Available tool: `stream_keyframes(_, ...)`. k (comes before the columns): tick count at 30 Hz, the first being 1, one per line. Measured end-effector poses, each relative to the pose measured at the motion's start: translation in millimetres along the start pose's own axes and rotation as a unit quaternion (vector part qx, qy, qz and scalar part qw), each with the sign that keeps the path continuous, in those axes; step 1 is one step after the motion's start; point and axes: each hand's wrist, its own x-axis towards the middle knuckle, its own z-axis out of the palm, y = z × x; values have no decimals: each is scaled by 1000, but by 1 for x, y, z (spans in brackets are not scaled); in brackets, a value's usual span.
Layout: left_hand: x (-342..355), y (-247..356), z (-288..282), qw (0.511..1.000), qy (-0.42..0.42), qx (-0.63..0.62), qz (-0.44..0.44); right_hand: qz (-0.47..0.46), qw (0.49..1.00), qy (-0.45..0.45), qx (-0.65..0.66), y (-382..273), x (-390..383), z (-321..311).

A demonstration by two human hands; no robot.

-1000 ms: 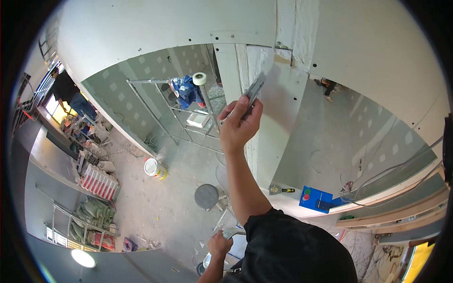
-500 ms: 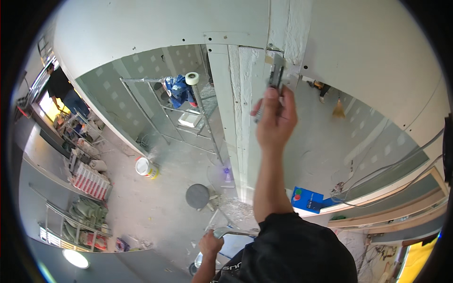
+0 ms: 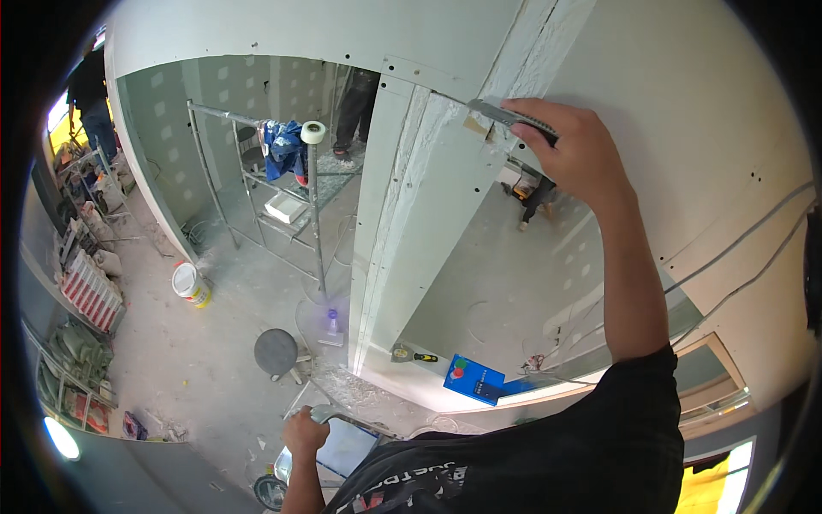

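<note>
My right hand [image 3: 578, 146] is raised to the wall, with its thumb and fingers closed on a grey-and-black utility knife [image 3: 518, 120]. The knife's front end is against the joint between the white boards, beside a small brown patch [image 3: 476, 128]. Whitish filler strips [image 3: 514, 77] run along the seam there. Low down, my left hand [image 3: 306, 431] wraps round the end of a grey metal bar [image 3: 324, 414]. A pale blue panel [image 3: 349, 447] lies beside that bar.
A putty knife [image 3: 414, 354] and a blue box [image 3: 473, 379] lie on the ledge of the opening. A metal scaffold frame [image 3: 315, 214], white bucket [image 3: 187, 281] and round grey stool [image 3: 276, 352] stand below. Cables [image 3: 745, 236] cross at right. Other people [image 3: 90, 90] are about.
My view has turned, shifting the room leftward. My right hand has moved right, and its knife has swung from upright to nearly level across the joint. The left hand still grips the bar.
</note>
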Motion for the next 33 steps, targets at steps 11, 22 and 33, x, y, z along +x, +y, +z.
stream_keyframes(11,1,-1,5,1000,6,-14,-4,-10,998,3,-55,9,12,8)
stream_keyframes(22,3,-2,6,1000,12,-11,-2,-39,997,8,-67,13,13,10)
stream_keyframes(33,1,0,1,1000,13,-17,-4,-51,993,-46,-96,12,21,1)
